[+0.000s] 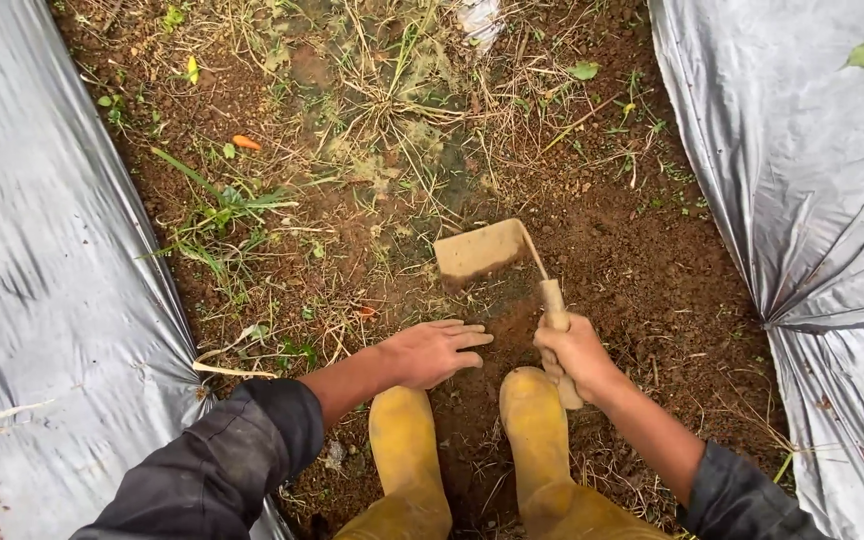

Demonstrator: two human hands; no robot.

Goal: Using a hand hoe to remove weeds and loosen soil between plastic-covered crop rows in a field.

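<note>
My right hand [577,350] grips the short wooden handle of a small hand hoe [482,250]. Its flat, mud-coated blade rests on the brown soil just ahead of me. My left hand [437,352] hovers flat with fingers together and empty, palm down over the dirt just left of the hoe handle. Both forearms come out of dark rolled sleeves. My two yellow rubber boots [407,450] stand right below the hands.
Silver plastic mulch sheets cover raised beds on the left [42,300] and right [812,200], leaving a narrow soil furrow between. Grass tufts and weeds [227,210], dry straw [392,90] and a small orange scrap [246,143] lie further up the furrow.
</note>
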